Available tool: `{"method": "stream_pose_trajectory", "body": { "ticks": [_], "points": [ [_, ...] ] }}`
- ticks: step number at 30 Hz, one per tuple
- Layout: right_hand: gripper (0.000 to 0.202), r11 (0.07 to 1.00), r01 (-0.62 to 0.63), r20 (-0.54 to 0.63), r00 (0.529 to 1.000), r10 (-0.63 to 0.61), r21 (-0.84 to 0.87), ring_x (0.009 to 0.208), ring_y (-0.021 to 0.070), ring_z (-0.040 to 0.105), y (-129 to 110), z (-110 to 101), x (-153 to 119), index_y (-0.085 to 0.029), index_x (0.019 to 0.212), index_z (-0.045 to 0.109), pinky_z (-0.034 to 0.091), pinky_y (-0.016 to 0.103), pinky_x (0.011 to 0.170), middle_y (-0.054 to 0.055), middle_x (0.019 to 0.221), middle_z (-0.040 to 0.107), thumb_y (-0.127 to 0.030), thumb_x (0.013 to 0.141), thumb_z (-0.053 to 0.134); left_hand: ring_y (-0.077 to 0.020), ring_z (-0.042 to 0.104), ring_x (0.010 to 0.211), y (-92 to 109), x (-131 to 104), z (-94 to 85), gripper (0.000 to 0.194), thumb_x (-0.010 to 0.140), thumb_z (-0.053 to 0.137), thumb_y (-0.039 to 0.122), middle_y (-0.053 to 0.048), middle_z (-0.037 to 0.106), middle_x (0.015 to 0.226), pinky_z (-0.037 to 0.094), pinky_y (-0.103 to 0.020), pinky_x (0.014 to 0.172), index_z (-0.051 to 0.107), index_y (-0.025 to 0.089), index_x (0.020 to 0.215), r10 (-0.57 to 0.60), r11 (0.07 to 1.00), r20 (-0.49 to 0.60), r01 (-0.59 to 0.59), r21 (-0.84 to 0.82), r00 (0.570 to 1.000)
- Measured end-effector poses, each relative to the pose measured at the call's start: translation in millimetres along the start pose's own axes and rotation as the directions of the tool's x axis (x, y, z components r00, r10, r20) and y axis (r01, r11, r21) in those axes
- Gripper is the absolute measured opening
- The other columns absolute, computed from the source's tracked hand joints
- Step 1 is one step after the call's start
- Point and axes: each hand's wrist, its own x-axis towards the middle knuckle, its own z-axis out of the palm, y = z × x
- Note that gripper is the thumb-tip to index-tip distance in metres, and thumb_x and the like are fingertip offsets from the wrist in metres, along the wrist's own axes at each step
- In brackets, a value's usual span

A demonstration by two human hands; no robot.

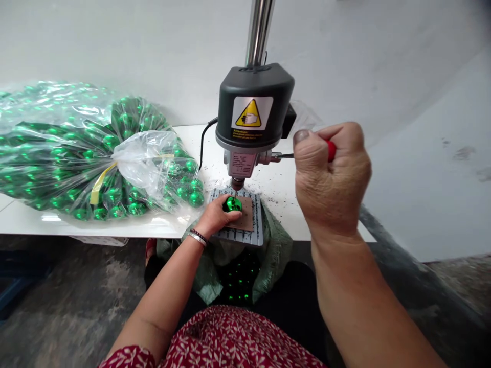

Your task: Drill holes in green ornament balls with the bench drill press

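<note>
A shiny green ball [234, 204] is held by my left hand [217, 215] on a brown board [246, 217], directly under the chuck and bit of a bench drill [255, 105]. Whether the bit touches the ball cannot be made out. The board lies on the drill's grey metal base [258, 232]. My right hand [332, 179] is wrapped round the red knob [331, 151] of the drill's lever, to the right of the drill head.
Large clear plastic bags of green balls [69, 168] lie on the white table [169, 225] at the left. A green sack [278, 245] with more balls hangs open below the base. Dark shavings are scattered round the drill; a black cable runs behind it.
</note>
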Motion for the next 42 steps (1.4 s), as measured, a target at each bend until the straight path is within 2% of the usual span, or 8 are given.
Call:
{"method": "stream_pose_trajectory", "body": {
  "ticks": [6,11,13,21,30,37,39,42],
  "points": [
    [0.032,1.000,0.003,0.004,1.000,-0.003,0.008,0.056,0.0024,0.032,0.7,-0.5,-1.3,-0.016,0.078,0.050,0.031,0.020,0.056,-0.007,0.061,0.041,-0.047,0.086,0.055,-0.0110,0.054,0.067,0.9,5.0,-0.5,0.030,0.070,0.076,0.030,0.003,0.062,0.075,0.044,-0.022,0.064,0.067,0.016,0.095,0.011,0.998,0.032,-0.009,-0.070,0.999],
    [0.031,0.999,0.035,-0.006,0.999,-0.035,0.019,0.056,0.0014,0.033,1.7,0.8,-1.0,-0.016,0.077,0.048,0.031,0.019,0.057,-0.007,0.061,0.041,-0.045,0.087,0.053,-0.0080,0.049,0.049,4.1,12.0,-3.6,0.027,0.076,0.071,0.035,0.007,0.053,0.061,0.039,-0.020,0.048,0.064,0.016,0.095,-0.131,0.975,0.157,0.156,-0.160,0.979],
    [0.031,0.998,0.053,-0.004,0.999,-0.053,0.026,0.056,0.0012,0.031,1.6,1.2,-0.7,-0.016,0.077,0.046,0.031,0.018,0.057,-0.007,0.060,0.038,-0.044,0.088,0.052,-0.0074,0.049,0.047,4.1,12.2,-6.3,0.028,0.077,0.071,0.036,0.007,0.053,0.060,0.038,-0.019,0.046,0.064,0.016,0.095,-0.143,0.969,0.181,0.175,-0.175,0.973],
    [0.031,0.999,0.015,0.040,0.999,-0.017,0.046,0.055,0.0018,0.028,-2.7,0.0,2.1,-0.018,0.073,0.040,0.031,0.018,0.058,-0.009,0.057,0.034,-0.039,0.088,0.057,-0.0062,0.051,0.052,2.2,7.8,-21.5,0.056,0.079,0.068,0.030,0.005,0.058,0.069,0.042,-0.018,0.050,0.056,0.017,0.132,-0.135,0.963,0.165,0.169,-0.209,0.977],
    [0.034,0.999,-0.031,0.082,0.996,0.028,0.033,0.056,0.0027,0.030,-5.5,-0.8,2.7,-0.020,0.073,0.035,0.032,0.019,0.061,-0.008,0.058,0.031,-0.040,0.089,0.057,-0.0058,0.053,0.055,-6.0,19.4,-27.0,0.039,0.083,0.065,0.034,0.002,0.059,0.071,0.040,-0.017,0.050,0.066,0.016,0.117,-0.160,0.943,0.214,0.213,-0.255,0.964],
    [0.038,0.997,0.078,0.066,0.995,-0.079,0.023,0.056,0.0023,0.035,3.8,1.0,1.3,-0.020,0.076,0.038,0.037,0.018,0.062,-0.006,0.062,0.038,-0.054,0.093,0.046,-0.0088,0.052,0.053,0.7,17.7,-31.1,0.038,0.077,0.067,0.037,0.003,0.057,0.062,0.042,-0.020,0.052,0.071,0.015,0.108,-0.112,0.985,0.217,0.138,-0.107,0.970],
    [0.041,0.994,0.103,0.053,0.993,-0.104,0.025,0.056,0.0021,0.036,4.9,1.1,0.6,-0.020,0.077,0.039,0.037,0.019,0.061,-0.006,0.063,0.039,-0.057,0.093,0.043,-0.0103,0.054,0.057,4.4,15.8,-30.7,0.045,0.075,0.069,0.037,0.004,0.060,0.064,0.046,-0.022,0.059,0.070,0.015,0.115,-0.086,0.995,0.186,0.093,-0.027,0.979],
    [0.038,0.996,0.078,0.054,0.995,-0.080,0.034,0.056,0.0013,0.036,4.3,0.9,-0.6,-0.019,0.077,0.040,0.036,0.018,0.061,-0.006,0.062,0.035,-0.053,0.093,0.045,-0.0151,0.063,0.079,7.2,15.1,-26.9,0.056,0.069,0.074,0.035,0.001,0.070,0.086,0.051,-0.027,0.080,0.069,0.018,0.122,-0.010,0.995,0.133,-0.004,0.104,0.991]
  ]
}}
